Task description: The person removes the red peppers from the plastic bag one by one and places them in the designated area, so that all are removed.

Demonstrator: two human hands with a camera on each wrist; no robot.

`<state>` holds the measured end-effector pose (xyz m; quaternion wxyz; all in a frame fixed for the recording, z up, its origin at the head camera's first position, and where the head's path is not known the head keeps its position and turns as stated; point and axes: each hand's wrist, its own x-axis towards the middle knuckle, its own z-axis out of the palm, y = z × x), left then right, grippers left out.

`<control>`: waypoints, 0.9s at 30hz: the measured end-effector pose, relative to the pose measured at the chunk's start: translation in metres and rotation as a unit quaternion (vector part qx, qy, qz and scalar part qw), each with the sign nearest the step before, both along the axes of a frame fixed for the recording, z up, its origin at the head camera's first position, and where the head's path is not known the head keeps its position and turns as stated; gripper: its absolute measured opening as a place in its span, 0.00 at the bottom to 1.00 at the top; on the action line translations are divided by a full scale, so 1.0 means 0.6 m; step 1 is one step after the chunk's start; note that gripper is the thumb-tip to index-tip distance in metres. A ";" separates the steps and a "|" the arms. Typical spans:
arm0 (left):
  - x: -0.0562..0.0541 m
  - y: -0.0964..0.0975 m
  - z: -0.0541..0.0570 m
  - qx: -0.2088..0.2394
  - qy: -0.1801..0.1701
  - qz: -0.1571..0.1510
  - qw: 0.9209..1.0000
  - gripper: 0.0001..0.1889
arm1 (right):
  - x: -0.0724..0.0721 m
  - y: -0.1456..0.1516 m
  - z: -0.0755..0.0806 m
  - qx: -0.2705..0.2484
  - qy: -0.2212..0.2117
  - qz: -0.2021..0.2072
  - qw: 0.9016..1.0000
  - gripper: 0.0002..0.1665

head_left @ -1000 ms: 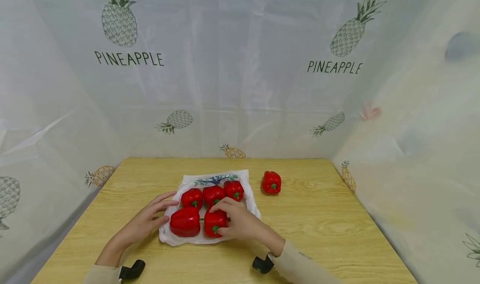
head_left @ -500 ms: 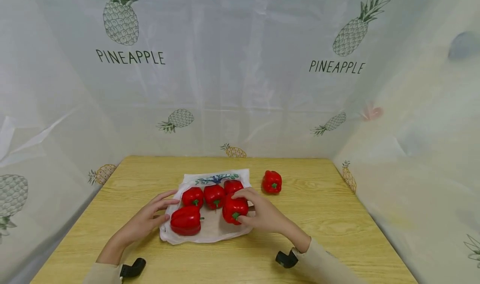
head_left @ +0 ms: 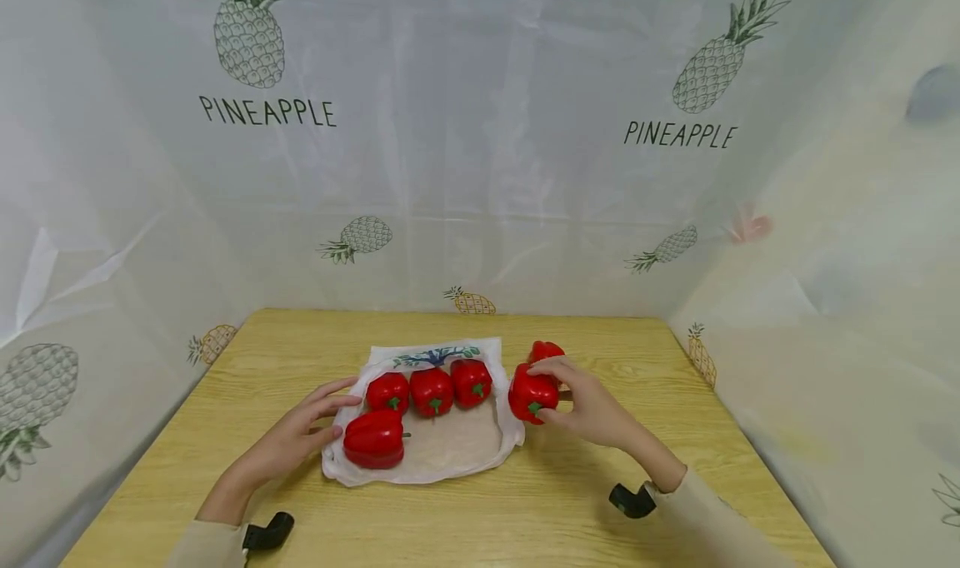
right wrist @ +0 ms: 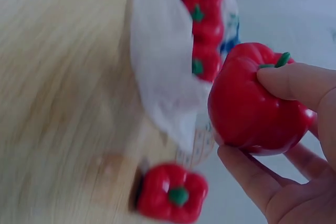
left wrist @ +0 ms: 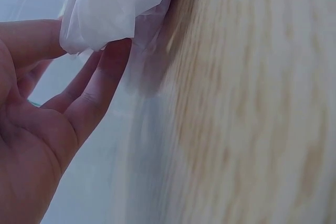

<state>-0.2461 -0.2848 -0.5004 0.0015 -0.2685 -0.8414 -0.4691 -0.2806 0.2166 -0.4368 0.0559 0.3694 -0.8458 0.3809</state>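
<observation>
My right hand (head_left: pixel 592 406) grips a red bell pepper (head_left: pixel 533 394), thumb beside its green stem and fingers round the far side. In the right wrist view this pepper (right wrist: pixel 257 100) hangs above the table, just past the right edge of a white cloth-lined tray (head_left: pixel 450 473). Three red bell peppers (head_left: pixel 431 393) stand in a row at the tray's back, and a larger one (head_left: pixel 374 440) lies at its front left. On the tray's left side my left hand (head_left: pixel 288 435) rests with fingers spread; up close, the fingertips (left wrist: pixel 113 59) touch the white lining.
Another red bell pepper (head_left: pixel 546 351) sits on the wooden table (head_left: pixel 637 368) right of the tray, partly behind the held one. A blue-green tree print (head_left: pixel 435 356) marks the lining's back edge. Pineapple-printed sheeting (head_left: pixel 465 176) encloses the table at the back and sides.
My right hand has lifted the pepper from the tray's front middle and carried it right, past the tray's edge. My left hand stays at the tray's left side.
</observation>
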 end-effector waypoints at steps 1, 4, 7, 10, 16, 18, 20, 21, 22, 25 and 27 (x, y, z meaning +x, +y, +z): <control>0.000 0.000 0.000 -0.001 0.000 0.000 1.000 0.22 | -0.003 0.010 0.000 0.002 -0.001 -0.006 1.000 0.36; -0.001 -0.001 -0.001 -0.005 -0.007 0.008 1.000 0.23 | -0.014 0.039 0.002 0.006 0.005 -0.017 1.000 0.36; -0.001 -0.002 -0.004 -0.011 -0.014 0.015 1.000 0.23 | -0.025 0.067 0.004 0.010 0.016 -0.031 0.999 0.36; -0.002 -0.002 -0.004 -0.010 -0.021 0.018 1.000 0.23 | -0.038 0.092 0.006 0.017 0.023 -0.049 0.998 0.36; -0.001 0.000 -0.001 0.000 -0.029 0.013 0.999 0.23 | -0.065 0.137 0.006 0.036 0.037 -0.066 0.996 0.35; 0.000 0.000 0.000 0.001 -0.030 0.011 0.999 0.23 | -0.074 0.149 0.004 0.039 0.042 -0.064 0.996 0.35; 0.000 0.000 0.000 0.002 -0.032 0.010 0.999 0.23 | -0.083 0.159 0.002 0.041 0.042 -0.062 0.996 0.35; 0.000 0.001 0.000 0.002 -0.031 0.009 0.999 0.23 | -0.088 0.164 0.000 0.044 0.045 -0.062 0.996 0.35; 0.000 0.001 0.001 0.002 -0.031 0.010 0.999 0.23 | -0.093 0.168 -0.001 0.049 0.045 -0.063 0.996 0.35; 0.000 0.000 0.000 0.000 -0.030 0.011 0.999 0.23 | -0.107 0.177 -0.006 0.058 0.040 -0.067 0.995 0.35; 0.001 0.001 -0.001 0.000 -0.028 0.011 1.000 0.23 | -0.116 0.181 -0.010 0.062 0.032 -0.066 0.995 0.35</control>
